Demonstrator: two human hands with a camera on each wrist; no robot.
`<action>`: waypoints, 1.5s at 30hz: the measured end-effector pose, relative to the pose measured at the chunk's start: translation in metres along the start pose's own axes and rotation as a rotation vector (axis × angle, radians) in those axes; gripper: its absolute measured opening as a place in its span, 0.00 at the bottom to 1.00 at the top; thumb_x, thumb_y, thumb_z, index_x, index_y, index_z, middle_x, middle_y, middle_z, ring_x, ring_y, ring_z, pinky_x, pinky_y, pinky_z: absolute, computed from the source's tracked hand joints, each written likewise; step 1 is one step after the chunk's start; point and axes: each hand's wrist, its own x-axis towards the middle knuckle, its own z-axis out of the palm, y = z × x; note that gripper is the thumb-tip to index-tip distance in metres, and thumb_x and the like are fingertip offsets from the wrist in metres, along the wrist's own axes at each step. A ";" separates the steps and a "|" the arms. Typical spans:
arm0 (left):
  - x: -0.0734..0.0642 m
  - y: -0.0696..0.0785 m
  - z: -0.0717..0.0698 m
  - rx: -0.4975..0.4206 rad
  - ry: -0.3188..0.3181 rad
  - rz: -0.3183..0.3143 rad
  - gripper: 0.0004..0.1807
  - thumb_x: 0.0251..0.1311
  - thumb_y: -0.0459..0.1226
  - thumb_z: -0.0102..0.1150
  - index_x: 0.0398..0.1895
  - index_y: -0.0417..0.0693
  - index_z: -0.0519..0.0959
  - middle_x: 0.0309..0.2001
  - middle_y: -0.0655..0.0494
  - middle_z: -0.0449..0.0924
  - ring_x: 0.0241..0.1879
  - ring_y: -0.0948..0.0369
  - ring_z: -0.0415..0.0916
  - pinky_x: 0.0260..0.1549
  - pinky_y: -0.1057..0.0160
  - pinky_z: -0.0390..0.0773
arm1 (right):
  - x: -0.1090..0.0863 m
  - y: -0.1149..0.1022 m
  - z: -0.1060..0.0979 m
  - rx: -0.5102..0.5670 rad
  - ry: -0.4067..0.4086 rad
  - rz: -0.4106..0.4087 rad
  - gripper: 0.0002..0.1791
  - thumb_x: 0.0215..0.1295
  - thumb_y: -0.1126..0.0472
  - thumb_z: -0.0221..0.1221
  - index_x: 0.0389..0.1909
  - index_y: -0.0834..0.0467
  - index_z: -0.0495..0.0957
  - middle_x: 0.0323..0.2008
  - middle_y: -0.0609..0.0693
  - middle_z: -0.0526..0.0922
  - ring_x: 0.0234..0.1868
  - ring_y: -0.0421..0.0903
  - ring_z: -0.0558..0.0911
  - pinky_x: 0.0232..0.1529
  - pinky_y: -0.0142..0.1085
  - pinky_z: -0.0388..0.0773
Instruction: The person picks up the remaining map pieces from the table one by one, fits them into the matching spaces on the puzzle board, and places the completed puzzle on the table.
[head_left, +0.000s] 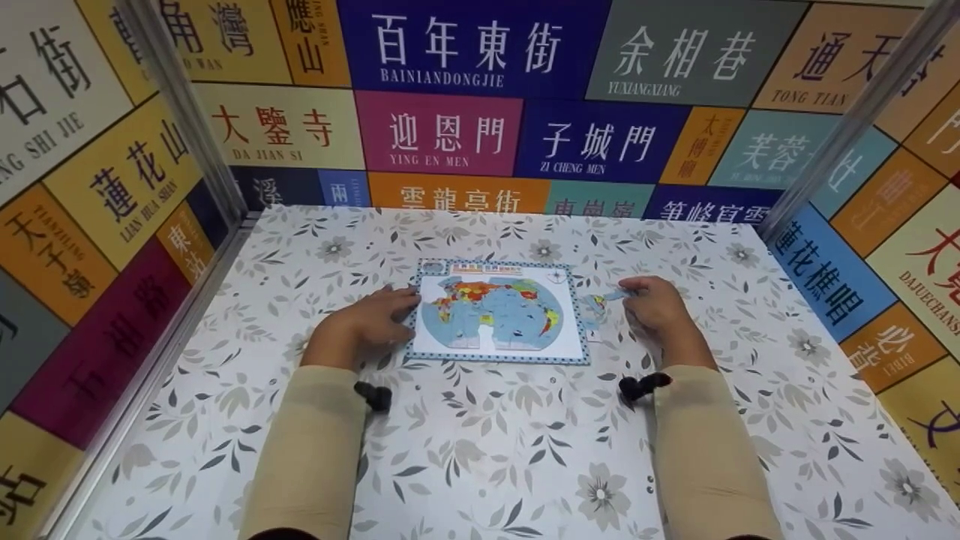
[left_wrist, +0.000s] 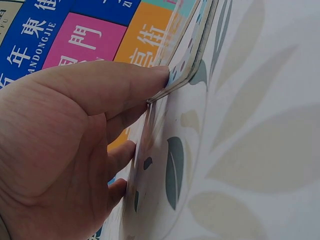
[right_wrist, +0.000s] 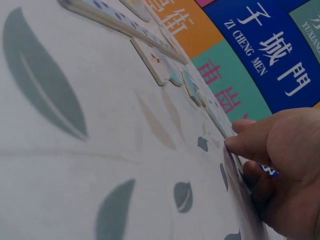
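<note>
A world-map jigsaw puzzle (head_left: pixel 510 319) lies flat on the table in a board with a blue dotted border. White gaps show in the map, one at its bottom middle. My left hand (head_left: pixel 375 315) rests at the board's left edge; in the left wrist view its thumb (left_wrist: pixel 145 80) touches the board's border and the other fingers reach down toward the table. Right of the board, my right hand (head_left: pixel 656 304) pinches a small blue puzzle piece (head_left: pixel 615 295) between thumb and forefinger, low over the table. Its other fingers are curled under.
Several loose puzzle pieces (right_wrist: pixel 150 60) lie close along the board's right edge. The table (head_left: pixel 495 457) has a white cloth with grey leaves and flowers. Panels with printed street names (head_left: pixel 457 135) stand at the back and both sides, with metal posts (head_left: pixel 199 135) at the corners.
</note>
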 end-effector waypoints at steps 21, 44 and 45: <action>-0.002 -0.003 0.003 -0.006 0.032 0.029 0.41 0.71 0.47 0.64 0.85 0.71 0.60 0.88 0.72 0.45 0.90 0.52 0.28 0.86 0.34 0.34 | 0.005 -0.001 0.000 -0.099 -0.013 0.011 0.20 0.79 0.61 0.51 0.65 0.59 0.81 0.70 0.63 0.78 0.70 0.62 0.75 0.75 0.57 0.71; 0.000 -0.004 0.001 0.017 0.012 0.049 0.42 0.72 0.49 0.64 0.86 0.70 0.58 0.89 0.69 0.44 0.90 0.51 0.28 0.85 0.32 0.35 | 0.000 -0.018 0.005 -0.105 -0.017 -0.075 0.21 0.80 0.59 0.50 0.67 0.56 0.80 0.73 0.63 0.73 0.76 0.63 0.70 0.78 0.62 0.66; 0.000 -0.005 0.001 0.024 0.014 0.053 0.42 0.72 0.48 0.63 0.86 0.70 0.58 0.89 0.68 0.44 0.90 0.50 0.28 0.85 0.32 0.35 | 0.000 -0.019 0.006 -0.107 -0.018 -0.086 0.21 0.80 0.59 0.51 0.67 0.56 0.80 0.73 0.64 0.73 0.76 0.64 0.69 0.79 0.62 0.65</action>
